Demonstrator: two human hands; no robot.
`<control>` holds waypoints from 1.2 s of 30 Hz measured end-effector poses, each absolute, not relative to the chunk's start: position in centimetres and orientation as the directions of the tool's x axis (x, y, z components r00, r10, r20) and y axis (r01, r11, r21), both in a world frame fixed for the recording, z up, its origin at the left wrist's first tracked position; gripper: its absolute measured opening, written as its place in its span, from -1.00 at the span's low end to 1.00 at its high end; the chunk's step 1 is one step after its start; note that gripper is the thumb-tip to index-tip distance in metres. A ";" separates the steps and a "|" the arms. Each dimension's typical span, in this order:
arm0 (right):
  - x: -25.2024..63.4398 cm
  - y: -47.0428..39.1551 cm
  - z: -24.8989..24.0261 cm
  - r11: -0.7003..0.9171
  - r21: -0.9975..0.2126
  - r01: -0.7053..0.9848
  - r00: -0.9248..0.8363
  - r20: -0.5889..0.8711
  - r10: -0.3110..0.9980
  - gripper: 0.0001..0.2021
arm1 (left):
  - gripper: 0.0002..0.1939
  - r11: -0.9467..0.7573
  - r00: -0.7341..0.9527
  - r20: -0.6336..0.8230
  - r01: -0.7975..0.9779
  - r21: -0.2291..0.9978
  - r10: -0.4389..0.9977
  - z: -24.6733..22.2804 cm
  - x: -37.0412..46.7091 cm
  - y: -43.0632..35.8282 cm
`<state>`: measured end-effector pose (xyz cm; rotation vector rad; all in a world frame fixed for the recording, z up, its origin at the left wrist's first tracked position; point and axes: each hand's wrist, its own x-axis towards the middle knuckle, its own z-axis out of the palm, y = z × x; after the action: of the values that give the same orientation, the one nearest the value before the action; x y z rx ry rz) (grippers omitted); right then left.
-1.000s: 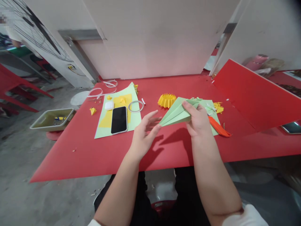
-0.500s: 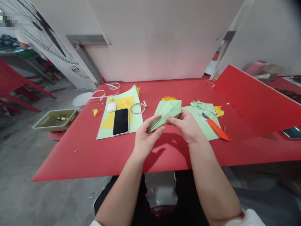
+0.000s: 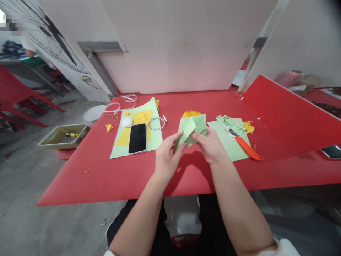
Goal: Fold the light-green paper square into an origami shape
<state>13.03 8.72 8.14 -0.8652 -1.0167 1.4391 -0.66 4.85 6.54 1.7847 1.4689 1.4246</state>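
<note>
A folded sheet of light green paper (image 3: 192,124) is held above the red table, with creases and a raised flap across its middle. My left hand (image 3: 168,153) pinches its left lower edge between thumb and fingers. On the right side, my right hand (image 3: 209,144) grips the same paper, its thumb pressing on the flap and its fingers partly hidden behind. Just beyond the paper, a yellow piece with a toothed edge (image 3: 191,113) lies on the table, partly covered from view.
On the left, a black-screened phone (image 3: 137,138), a white case (image 3: 127,122) and a tape ring (image 3: 156,123) rest on or beside green and yellow paper. An orange-handled cutter (image 3: 247,147) lies at right among paper scraps. A red board (image 3: 290,113) slants upward on the right.
The green paper's flap has lifted and bent toward the middle, so its shape looks more raised. Both hands have come slightly closer together.
</note>
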 end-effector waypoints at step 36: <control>14.0 9.4 8.1 0.039 -0.928 -0.371 0.125 -0.008 0.992 -0.76 | -0.64 -0.415 0.163 0.382 0.355 0.837 0.910 6.2 -1.4 5.0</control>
<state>14.02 9.39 8.12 -0.9706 -0.8454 1.2639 -1.37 4.96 6.24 1.8637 1.1969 1.2325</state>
